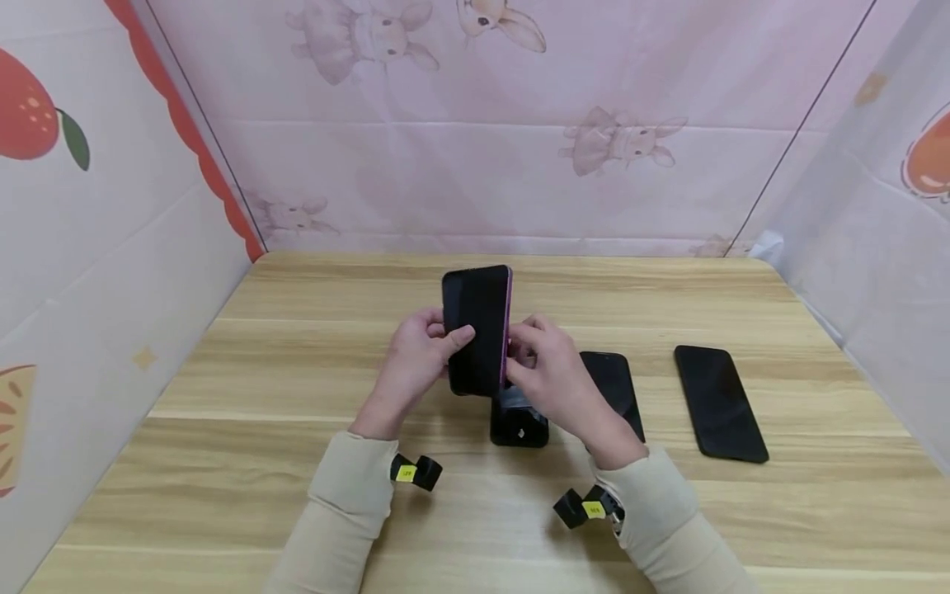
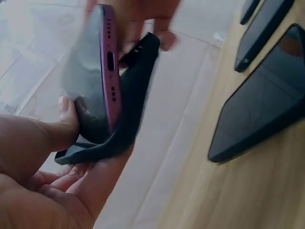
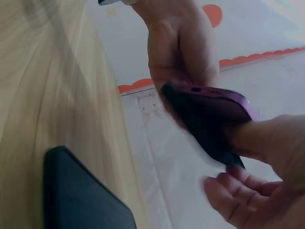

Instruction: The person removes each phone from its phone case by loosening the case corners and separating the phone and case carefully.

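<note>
Above the table, my left hand point(image 1: 416, 351) grips a smartphone point(image 1: 475, 305) with a purple edge, its thumb lying across the black screen. A black phone case point(image 2: 138, 90) hangs partly off the phone; in the left wrist view a gap shows between it and the purple frame with the charging port. My right hand point(image 1: 545, 363) holds the case at the phone's right side. The right wrist view shows its thumb point(image 3: 250, 138) tucked between phone and case, and its fingertips point(image 3: 233, 179) at the case's lower corner.
Below the held phone, another black phone point(image 1: 519, 429) lies on the wooden table point(image 1: 245, 495). A second phone point(image 1: 614, 384) lies partly behind my right forearm, and a third point(image 1: 720, 404) lies farther right. Printed cloth walls point(image 1: 482, 181) border the table.
</note>
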Demonstrator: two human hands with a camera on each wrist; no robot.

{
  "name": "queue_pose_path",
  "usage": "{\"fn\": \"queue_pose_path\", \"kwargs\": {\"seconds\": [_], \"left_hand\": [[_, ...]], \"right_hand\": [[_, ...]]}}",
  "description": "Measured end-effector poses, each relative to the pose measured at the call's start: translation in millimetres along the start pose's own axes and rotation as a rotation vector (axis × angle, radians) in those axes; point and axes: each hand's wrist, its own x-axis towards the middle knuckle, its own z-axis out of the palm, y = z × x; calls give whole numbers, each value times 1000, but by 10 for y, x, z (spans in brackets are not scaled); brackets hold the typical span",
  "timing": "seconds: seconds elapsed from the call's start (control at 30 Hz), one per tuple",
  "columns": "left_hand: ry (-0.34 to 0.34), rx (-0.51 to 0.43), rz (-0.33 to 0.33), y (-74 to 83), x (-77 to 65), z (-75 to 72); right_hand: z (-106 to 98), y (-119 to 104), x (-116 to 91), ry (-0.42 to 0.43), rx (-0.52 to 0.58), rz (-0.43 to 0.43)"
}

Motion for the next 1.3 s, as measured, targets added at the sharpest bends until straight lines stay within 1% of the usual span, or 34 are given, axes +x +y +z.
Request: {"fn": "queue_pose_path", "kwargs": {"seconds": [0.07,0.13,0.23,0.27,0.33,0.37,0.43,0.5,0.53,0.67,0.77,0.87,1.07,1.2,1.3], "left_hand": [[3,18,-5,-6,2,16],[9,12,-11,-19,5,25],[62,50,-11,-32,3,21],[81,71,-9,-33,2,17],[115,123,0,-32,-2,9],[129,144,4,-28,-1,4],[144,160,11,-21,-2,-2],[134,152,23,-14,1,-5],[121,142,28,-12,4,-8],[46,84,62,-14,10,-50],[18,80,69,-19,17,-112],[28,106,53,-17,26,-187],[42,157,18,-49,28,-351],[38,242,2,-112,7,-464],[25,313,-15,-165,-13,-535]], "right_hand": [[-8,-34,8,14,-49,2],[-18,-66,18,5,-23,39],[-29,-103,34,-63,130,134],[-30,-112,38,-95,194,167],[-24,-126,44,-150,281,221],[-21,-131,45,-170,307,241],[-16,-127,46,-191,313,256],[-15,-102,48,-187,291,270],[-20,-84,52,-183,298,278],[-52,24,73,-162,356,320],[-88,106,89,-139,385,343],[-130,188,107,-122,374,350],[-230,298,175,-94,379,394],[-284,381,251,-74,376,414],[-306,476,313,-62,349,438]]}}
